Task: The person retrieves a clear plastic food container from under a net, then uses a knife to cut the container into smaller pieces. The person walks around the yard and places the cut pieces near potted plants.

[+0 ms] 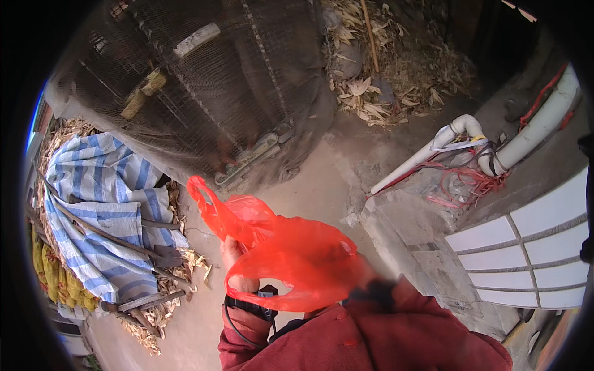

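A thin red plastic bag (301, 255) with loop handles spreads in front of my chest. My left hand (232, 255) grips its left side, partly seen through and behind the film. One bag handle (199, 190) sticks up beyond my fingers, and another loop hangs across my left wrist. On that wrist is a black strapped device (260, 301) with a cable. My right hand (364, 271) is at the bag's right end, mostly hidden and blurred, so its grip does not show. Dark red sleeves cover both arms.
A netted mesh cage (222, 83) with a feed trough (250, 157) stands ahead. Corn husks (366, 102) lie beyond. Left, a blue-and-white striped sheet (102, 185) covers a pile, with wooden poles (153, 299) protruding. White pipes (417, 162) and a concrete ledge (408, 232) are right.
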The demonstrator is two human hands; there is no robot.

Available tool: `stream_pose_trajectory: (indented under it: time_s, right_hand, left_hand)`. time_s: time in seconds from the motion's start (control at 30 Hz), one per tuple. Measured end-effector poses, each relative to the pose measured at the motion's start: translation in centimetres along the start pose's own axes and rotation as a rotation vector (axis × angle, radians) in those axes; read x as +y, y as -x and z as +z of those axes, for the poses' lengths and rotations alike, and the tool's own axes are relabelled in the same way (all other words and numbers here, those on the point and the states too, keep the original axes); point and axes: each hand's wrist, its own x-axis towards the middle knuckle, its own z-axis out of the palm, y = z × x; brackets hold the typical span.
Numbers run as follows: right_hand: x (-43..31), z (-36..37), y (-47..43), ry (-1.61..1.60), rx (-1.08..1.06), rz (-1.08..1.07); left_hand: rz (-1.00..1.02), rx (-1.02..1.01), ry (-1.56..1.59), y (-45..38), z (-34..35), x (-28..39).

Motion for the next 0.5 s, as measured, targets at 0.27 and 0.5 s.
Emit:
stream_pose_trajectory:
  time_s: [0.27, 0.5]
  right_hand:
    - [-12.4, 3.1, -5.4, 0.329, -0.22, -0.323]
    - [-19.3, 4.1, -11.2, 0.17, 0.144, -0.266]
  left_hand:
    - [-0.071, -0.119, -0.203, -14.8, 5.7, -4.4]
    - [-0.261, -0.157, -0.205, -25.3, 10.2, -10.1]
